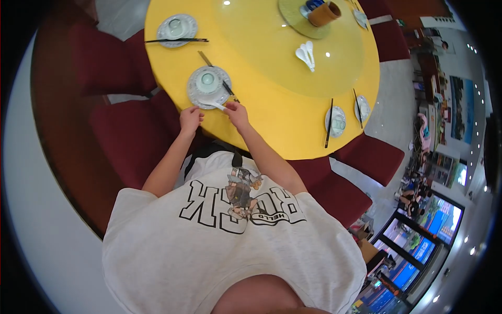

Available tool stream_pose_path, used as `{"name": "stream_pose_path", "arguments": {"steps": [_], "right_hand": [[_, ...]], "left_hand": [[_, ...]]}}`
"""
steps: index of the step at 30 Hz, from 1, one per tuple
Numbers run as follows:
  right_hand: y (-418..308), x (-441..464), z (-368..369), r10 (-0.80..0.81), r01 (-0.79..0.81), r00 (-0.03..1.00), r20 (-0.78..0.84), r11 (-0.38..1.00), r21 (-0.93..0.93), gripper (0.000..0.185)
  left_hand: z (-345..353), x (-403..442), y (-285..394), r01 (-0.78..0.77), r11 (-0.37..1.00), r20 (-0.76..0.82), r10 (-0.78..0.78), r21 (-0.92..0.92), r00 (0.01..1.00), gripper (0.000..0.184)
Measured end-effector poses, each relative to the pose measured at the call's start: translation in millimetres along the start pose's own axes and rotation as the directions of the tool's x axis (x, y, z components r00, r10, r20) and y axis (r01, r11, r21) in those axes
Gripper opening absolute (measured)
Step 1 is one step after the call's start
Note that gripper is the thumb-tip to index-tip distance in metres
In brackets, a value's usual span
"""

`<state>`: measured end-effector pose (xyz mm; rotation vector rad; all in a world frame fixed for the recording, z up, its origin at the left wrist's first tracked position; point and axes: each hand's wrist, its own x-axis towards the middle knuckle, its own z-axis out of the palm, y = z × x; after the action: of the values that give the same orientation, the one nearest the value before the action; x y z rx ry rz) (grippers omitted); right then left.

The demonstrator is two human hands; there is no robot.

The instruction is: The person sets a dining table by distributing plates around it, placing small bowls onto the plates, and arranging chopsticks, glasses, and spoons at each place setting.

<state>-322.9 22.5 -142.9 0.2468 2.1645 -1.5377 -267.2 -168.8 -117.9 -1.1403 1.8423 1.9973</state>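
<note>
My right hand [236, 114] is closed on one end of a white spoon [214, 104], which lies across the near rim of a patterned plate [194, 94]. My left hand [192, 120] is at the table edge beside the same rim, its fingers loosely curled and apart; whether they touch the plate is unclear. A small bowl with a pale green glass cup [208, 79] stands on the plate. Dark chopsticks [230, 90] slant over the plate's right side, close to my right hand. Another stretch of chopsticks [205, 58] shows beyond the plate.
The round table has a yellow cloth [272, 131] and a glass turntable with white spoons [306, 55] and a brown cylindrical container [325, 14]. Other settings include a plate [164, 26] at far left and a plate [335, 112] at right. Dark red chairs [128, 136] surround the table.
</note>
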Motion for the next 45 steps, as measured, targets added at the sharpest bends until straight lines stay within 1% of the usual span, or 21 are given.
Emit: {"name": "stream_pose_path", "arguments": {"steps": [3, 5, 7, 10, 11, 14, 18, 20, 22, 23, 26, 28, 29, 31, 32, 34, 37, 41, 43, 44, 45], "right_hand": [[0.7, 1.0, -19.6, -0.052, 0.052, 0.999, -0.004, 0.998, -0.028, 0.033], [-0.6, -10.7, -31.4, -0.053, 0.053, 0.999, 0.003, 0.998, -0.029, 0.033], [-4.3, -14.7, -54.4, 0.034, -0.026, 0.995, 0.097, 0.996, -0.080, 0.031], [-4.9, -41.3, -93.1, 0.053, -0.061, 0.995, 0.083, 0.993, 0.101, 0.028], [3.2, -44.2, -107.9, 0.051, -0.059, 0.996, 0.073, 0.991, 0.121, 0.028], [31.7, -51.6, -149.3, 0.130, -0.133, 0.991, 0.029, 0.976, 0.173, 0.030], [57.2, -46.3, -201.0, 0.190, -0.156, 0.976, -0.108, 0.952, 0.264, 0.026], [59.8, -36.3, -219.1, 0.211, -0.155, 0.966, -0.147, 0.933, 0.323, 0.024], [54.9, -15.7, -239.0, 0.125, -0.023, 0.953, -0.276, 0.938, 0.346, 0.021], [51.9, -2.6, -248.4, 0.075, 0.027, 0.943, -0.325, 0.954, 0.299, 0.020], [34.3, 34.1, -275.2, 0.000, 0.091, 0.896, -0.444, 0.979, 0.183, 0.023], [15.2, 56.3, -289.9, -0.063, 0.177, 0.863, -0.502, 0.967, 0.184, 0.027], [12.5, 71.3, -296.1, -0.041, 0.173, 0.861, -0.508, 0.961, 0.215, 0.027], [10.3, 94.7, -306.8, -0.176, 0.253, 0.834, -0.523, 0.964, 0.080, 0.036], [7.1, 103.8, -312.1, -0.166, 0.248, 0.841, -0.514, 0.964, 0.095, 0.036], [1.3, 120.9, -317.9, -0.207, 0.259, 0.821, -0.533, 0.966, 0.024, 0.045], [3.3, 142.5, -319.4, -0.170, 0.245, 0.815, -0.554, 0.968, 0.063, 0.049], [-1.5, 150.2, -325.2, -0.111, 0.219, 0.839, -0.533, 0.965, 0.143, 0.050], [-4.5, 151.0, -324.6, -0.137, 0.207, 0.845, -0.517, 0.975, 0.080, 0.049], [-6.1, 151.4, -324.0, -0.136, 0.206, 0.846, -0.516, 0.975, 0.080, 0.049], [-8.2, 150.8, -323.1, -0.143, 0.197, 0.839, -0.524, 0.979, 0.049, 0.046]], "left_hand": [[-0.6, -9.5, -3.5, -0.085, 0.993, -0.018, 0.087, 0.080, 0.996, 0.030], [-3.1, -19.6, -8.7, -0.219, 0.956, -0.056, 0.234, 0.195, 0.971, 0.026], [2.8, -24.5, -12.6, -0.256, 0.937, -0.080, 0.281, 0.236, 0.956, 0.020], [26.7, -48.7, -8.8, -0.357, 0.865, 0.014, 0.376, 0.352, 0.926, 0.016], [36.7, -51.9, -6.0, -0.361, 0.873, 0.071, 0.358, 0.328, 0.931, 0.015], [75.9, -47.8, 3.6, -0.493, 0.797, 0.217, 0.443, 0.350, 0.870, 0.015], [141.0, -39.3, 42.0, -0.541, 0.700, 0.314, 0.441, 0.465, 0.841, 0.015], [174.9, -29.8, 62.4, -0.652, 0.575, 0.384, 0.528, 0.494, 0.757, 0.015], [208.8, -12.2, 78.6, -0.681, 0.541, 0.400, 0.554, 0.494, 0.730, 0.017], [226.1, -0.7, 87.5, -0.697, 0.497, 0.398, 0.581, 0.517, 0.710, 0.018], [274.6, 42.6, 106.2, -0.730, 0.415, 0.384, 0.650, 0.543, 0.656, 0.022], [304.3, 60.1, 126.1, -0.675, 0.489, 0.381, 0.573, 0.552, 0.726, 0.035], [320.3, 74.1, 131.7, -0.677, 0.467, 0.399, 0.563, 0.569, 0.724, 0.035], [346.5, 96.0, 133.2, -0.619, 0.564, 0.341, 0.525, 0.546, 0.779, 0.054], [358.3, 103.5, 136.2, -0.609, 0.560, 0.335, 0.519, 0.561, 0.786, 0.054], [375.8, 117.2, 144.0, -0.585, 0.548, 0.350, 0.478, 0.598, 0.806, 0.066], [393.9, 127.4, 154.2, -0.591, 0.461, 0.375, 0.480, 0.662, 0.793, 0.070], [407.6, 154.8, 155.4, -0.567, 0.494, 0.340, 0.477, 0.659, 0.811, 0.067], [409.4, 160.5, 156.6, -0.660, 0.502, 0.419, 0.515, 0.558, 0.747, 0.056], [409.5, 157.6, 157.9, -0.659, 0.503, 0.419, 0.515, 0.559, 0.748, 0.056], [409.9, 154.1, 159.3, -0.611, 0.554, 0.380, 0.483, 0.565, 0.789, 0.048]]}}
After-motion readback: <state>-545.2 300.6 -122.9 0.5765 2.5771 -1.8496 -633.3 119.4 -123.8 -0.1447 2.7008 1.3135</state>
